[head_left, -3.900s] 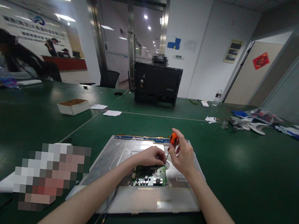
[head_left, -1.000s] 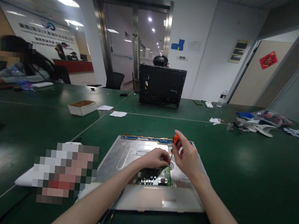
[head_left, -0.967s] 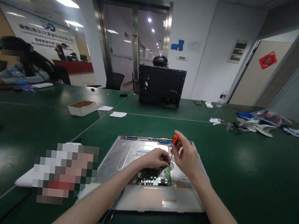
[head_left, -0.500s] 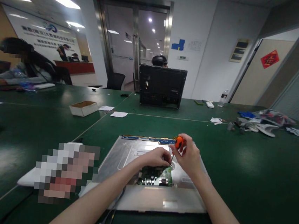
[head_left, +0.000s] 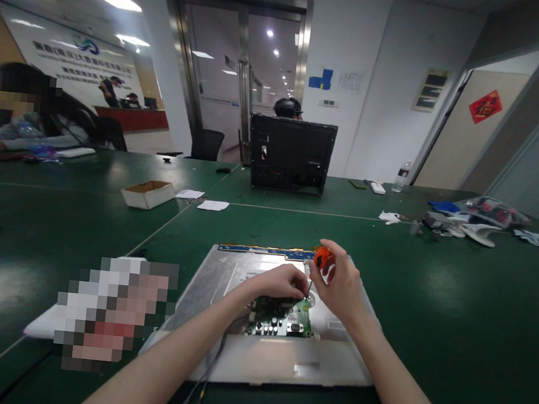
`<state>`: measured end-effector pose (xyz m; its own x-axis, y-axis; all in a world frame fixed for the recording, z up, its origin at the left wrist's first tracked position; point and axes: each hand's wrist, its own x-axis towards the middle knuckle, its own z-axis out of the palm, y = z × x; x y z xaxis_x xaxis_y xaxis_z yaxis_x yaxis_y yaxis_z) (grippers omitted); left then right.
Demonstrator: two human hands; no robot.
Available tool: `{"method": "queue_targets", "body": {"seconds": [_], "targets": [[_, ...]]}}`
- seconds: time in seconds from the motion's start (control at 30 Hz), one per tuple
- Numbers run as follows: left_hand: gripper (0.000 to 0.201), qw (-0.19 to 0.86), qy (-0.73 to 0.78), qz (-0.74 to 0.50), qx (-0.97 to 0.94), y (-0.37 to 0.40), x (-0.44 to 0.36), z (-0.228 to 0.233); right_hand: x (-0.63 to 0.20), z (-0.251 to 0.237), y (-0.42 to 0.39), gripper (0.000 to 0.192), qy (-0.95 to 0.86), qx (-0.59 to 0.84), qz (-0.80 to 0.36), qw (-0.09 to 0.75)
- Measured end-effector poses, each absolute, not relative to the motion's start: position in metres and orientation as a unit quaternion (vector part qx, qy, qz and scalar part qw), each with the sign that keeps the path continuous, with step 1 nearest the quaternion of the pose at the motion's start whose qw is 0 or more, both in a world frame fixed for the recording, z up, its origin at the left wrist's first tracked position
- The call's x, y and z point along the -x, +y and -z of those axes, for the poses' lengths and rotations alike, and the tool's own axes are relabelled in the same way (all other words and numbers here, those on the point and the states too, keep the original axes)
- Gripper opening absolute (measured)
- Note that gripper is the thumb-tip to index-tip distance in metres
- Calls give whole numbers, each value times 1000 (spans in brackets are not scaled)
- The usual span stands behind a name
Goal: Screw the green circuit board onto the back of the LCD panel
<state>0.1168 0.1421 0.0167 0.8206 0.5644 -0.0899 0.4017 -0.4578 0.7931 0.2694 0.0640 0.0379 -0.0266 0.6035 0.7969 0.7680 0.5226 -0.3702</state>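
My right hand (head_left: 341,279) grips the orange and black handle of a screwdriver (head_left: 322,256). Its thin shaft slants down to the upper right corner of a green circuit board (head_left: 279,320). Close by the screwdriver's tip, my left hand (head_left: 285,281) has its fingers pinched together; what they hold, if anything, is hidden. The board lies on the silver metal back of a display panel (head_left: 230,357), and my left hand covers part of it. Along the panel's far edge runs a narrow blue circuit strip (head_left: 265,251). Grey and black cables (head_left: 210,368) trail off the panel's near left side.
A blurred-out white object (head_left: 43,323) lies left of the panel. Farther off are an open box (head_left: 149,195), paper pieces (head_left: 212,205) and an upright black monitor housing (head_left: 290,156). Plastic bags and parts (head_left: 462,224) lie at right. Other people sit at the left and behind the housing.
Both hands and the screwdriver stay nearly in place, with only slight finger movement. The view has shifted a little.
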Motion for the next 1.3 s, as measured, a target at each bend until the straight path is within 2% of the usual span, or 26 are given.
{"method": "queue_targets", "body": {"seconds": [0.17,0.4,0.5,0.63,0.73,0.8,0.9,1.0,1.07,1.13,1.3], "targets": [[8,438,280,-97,-849,143,-117,-16,-271,-44,62,26,-729,482,93,477],[8,439,280,-98,-848,143,-117,-15,-272,-49,59,39,-742,475,66,468],[9,435,282,-97,-850,143,-117,-14,-273,-55,61,31,-747,494,84,437],[8,428,288,-96,-851,143,-117,-13,-276,-76,68,15,-777,541,117,301],[8,421,298,-98,-851,142,-117,-13,-275,-100,72,30,-787,582,124,165],[9,418,303,-99,-851,140,-117,-13,-274,-115,71,38,-791,590,123,105],[10,415,306,-100,-851,139,-116,-14,-272,-132,67,31,-811,574,93,60],[11,412,308,-102,-851,137,-116,-14,-270,-137,64,12,-814,576,68,42],[12,413,309,-103,-851,136,-116,-14,-268,-135,66,9,-816,570,75,52],[12,415,310,-104,-849,136,-116,-14,-265,-132,68,11,-815,569,94,61],[10,422,312,-105,-845,137,-117,-13,-262,-130,68,32,-814,572,91,49]]}}
